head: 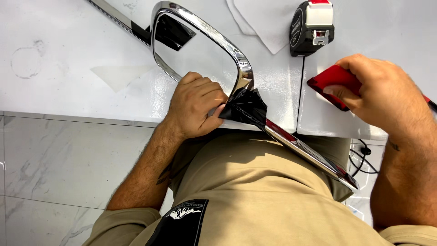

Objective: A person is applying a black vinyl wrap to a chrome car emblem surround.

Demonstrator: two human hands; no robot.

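A shiny chrome trim piece (pixel 205 29), loop-shaped with a long bar, lies on the white table (pixel 68 45) and juts over its front edge. A patch of black film (pixel 248 107) is wrapped on the trim near the loop's lower corner. My left hand (pixel 195 105) pinches the edge of this film and rests against the chrome. My right hand (pixel 380 93) grips a red squeegee (pixel 330 82) above the table at the right, apart from the trim.
A black and red tape measure (pixel 312 27) stands at the table's back. White paper sheets (pixel 264 20) lie beside it. A seam splits the tabletop at right. Marble floor tiles (pixel 68 164) and a black cable (pixel 364 157) lie below.
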